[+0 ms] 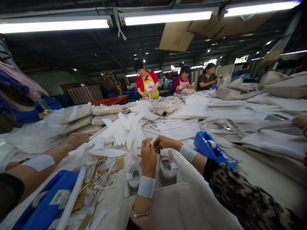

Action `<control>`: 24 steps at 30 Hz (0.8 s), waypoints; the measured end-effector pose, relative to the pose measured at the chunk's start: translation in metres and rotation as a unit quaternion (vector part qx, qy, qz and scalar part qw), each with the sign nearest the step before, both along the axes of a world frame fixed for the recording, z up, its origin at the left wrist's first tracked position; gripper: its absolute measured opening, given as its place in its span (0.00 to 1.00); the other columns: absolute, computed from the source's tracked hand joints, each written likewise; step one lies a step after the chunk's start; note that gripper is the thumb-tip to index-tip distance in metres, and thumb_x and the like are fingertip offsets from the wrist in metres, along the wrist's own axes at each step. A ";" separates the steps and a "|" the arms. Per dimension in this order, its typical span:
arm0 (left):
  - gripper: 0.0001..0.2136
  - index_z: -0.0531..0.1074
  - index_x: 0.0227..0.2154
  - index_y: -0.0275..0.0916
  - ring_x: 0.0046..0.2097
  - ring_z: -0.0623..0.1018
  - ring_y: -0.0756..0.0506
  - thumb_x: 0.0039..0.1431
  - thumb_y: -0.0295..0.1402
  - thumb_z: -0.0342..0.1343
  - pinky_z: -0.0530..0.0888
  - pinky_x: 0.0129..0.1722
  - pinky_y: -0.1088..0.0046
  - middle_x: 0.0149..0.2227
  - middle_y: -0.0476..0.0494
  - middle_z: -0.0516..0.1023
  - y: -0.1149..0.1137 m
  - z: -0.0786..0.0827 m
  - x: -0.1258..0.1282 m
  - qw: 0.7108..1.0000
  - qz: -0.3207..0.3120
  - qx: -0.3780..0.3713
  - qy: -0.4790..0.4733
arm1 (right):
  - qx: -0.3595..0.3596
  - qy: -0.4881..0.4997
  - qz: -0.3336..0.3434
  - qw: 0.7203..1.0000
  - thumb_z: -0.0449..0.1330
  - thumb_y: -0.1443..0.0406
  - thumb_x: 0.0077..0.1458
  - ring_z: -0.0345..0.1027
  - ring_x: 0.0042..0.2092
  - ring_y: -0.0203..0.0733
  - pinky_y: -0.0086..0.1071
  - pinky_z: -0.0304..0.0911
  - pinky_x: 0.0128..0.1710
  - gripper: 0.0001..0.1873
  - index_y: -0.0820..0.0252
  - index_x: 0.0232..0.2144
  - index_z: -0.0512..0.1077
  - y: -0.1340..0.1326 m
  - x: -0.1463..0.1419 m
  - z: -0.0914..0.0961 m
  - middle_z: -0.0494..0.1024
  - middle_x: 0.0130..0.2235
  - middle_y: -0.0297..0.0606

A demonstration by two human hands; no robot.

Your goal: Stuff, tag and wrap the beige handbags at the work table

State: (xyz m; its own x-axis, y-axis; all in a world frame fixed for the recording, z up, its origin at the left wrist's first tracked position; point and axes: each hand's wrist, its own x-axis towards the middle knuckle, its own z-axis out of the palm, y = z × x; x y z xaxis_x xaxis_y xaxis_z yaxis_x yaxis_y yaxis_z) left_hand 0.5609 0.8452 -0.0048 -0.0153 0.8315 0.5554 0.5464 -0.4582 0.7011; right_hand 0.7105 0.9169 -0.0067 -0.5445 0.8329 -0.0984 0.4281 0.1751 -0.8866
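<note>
My left hand point(148, 156) and my right hand point(163, 142) meet over the middle of the table, each with a white band at the wrist. The fingers of both are pinched together on something small that I cannot make out. Just below them lie two coils of white ribbon point(134, 174), point(167, 166). A cream fabric bag point(172, 204) lies in front of me under my forearms. A blue tape dispenser point(212, 149) stands to the right of my right wrist.
A co-worker's arm point(72, 141) reaches in from the left onto white material. Brown string tags point(102, 172) and a second blue dispenser point(48, 201) lie at the lower left. White strips point(124, 131) and stacked bags point(240, 92) cover the table. Three people point(147, 83) work at the far end.
</note>
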 end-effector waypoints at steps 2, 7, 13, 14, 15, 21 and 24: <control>0.15 0.70 0.47 0.36 0.52 0.72 0.41 0.55 0.28 0.53 0.69 0.51 0.65 0.48 0.37 0.72 0.002 0.000 -0.004 0.997 0.073 -0.011 -0.016 | 0.008 0.045 -0.017 0.999 0.64 0.69 0.42 0.64 0.25 0.31 0.25 0.59 0.27 0.03 0.64 0.23 0.72 -0.007 0.001 -0.004 0.73 0.22 0.29; 0.04 0.71 0.26 0.38 0.33 0.74 0.48 0.54 0.32 0.55 0.70 0.35 0.74 0.27 0.49 0.74 0.006 -0.004 -0.006 0.997 -0.011 -0.064 -0.035 | 0.024 0.110 -0.050 0.992 0.66 0.66 0.37 0.69 0.28 0.35 0.28 0.65 0.30 0.12 0.63 0.29 0.71 -0.021 0.006 -0.009 0.75 0.26 0.31; 0.08 0.73 0.37 0.38 0.40 0.78 0.48 0.60 0.29 0.49 0.73 0.39 0.76 0.38 0.44 0.79 0.009 -0.006 -0.002 0.994 -0.069 -0.068 -0.045 | 0.095 0.143 -0.107 0.979 0.68 0.63 0.40 0.69 0.31 0.37 0.28 0.63 0.32 0.09 0.63 0.25 0.75 -0.036 0.006 -0.010 0.73 0.27 0.32; 0.10 0.73 0.39 0.37 0.41 0.78 0.47 0.60 0.27 0.48 0.73 0.39 0.75 0.40 0.42 0.79 0.011 -0.008 -0.003 0.994 -0.065 -0.079 -0.041 | 0.105 0.149 -0.121 0.976 0.67 0.63 0.41 0.69 0.32 0.37 0.28 0.63 0.32 0.08 0.64 0.24 0.76 -0.039 0.007 -0.011 0.73 0.27 0.33; 0.11 0.74 0.40 0.36 0.41 0.78 0.47 0.59 0.25 0.48 0.73 0.40 0.73 0.40 0.41 0.80 0.013 -0.010 -0.005 0.993 -0.063 -0.092 -0.031 | 0.114 0.155 -0.134 0.972 0.67 0.62 0.42 0.69 0.32 0.38 0.29 0.63 0.33 0.08 0.64 0.24 0.77 -0.043 0.007 -0.012 0.73 0.28 0.33; 0.15 0.79 0.37 0.39 0.43 0.78 0.45 0.52 0.18 0.53 0.72 0.48 0.69 0.41 0.43 0.82 0.015 -0.020 -0.005 0.981 -0.109 -0.138 0.082 | 0.166 0.191 -0.179 0.951 0.65 0.59 0.48 0.70 0.35 0.40 0.31 0.65 0.38 0.11 0.61 0.28 0.80 -0.069 0.013 -0.005 0.75 0.31 0.37; 0.13 0.80 0.35 0.39 0.45 0.78 0.45 0.52 0.19 0.54 0.70 0.51 0.69 0.40 0.43 0.82 0.013 -0.021 0.000 0.971 -0.128 -0.143 0.139 | 0.185 0.194 -0.203 0.942 0.63 0.58 0.50 0.71 0.37 0.41 0.32 0.66 0.41 0.12 0.61 0.29 0.80 -0.081 0.015 0.002 0.77 0.33 0.39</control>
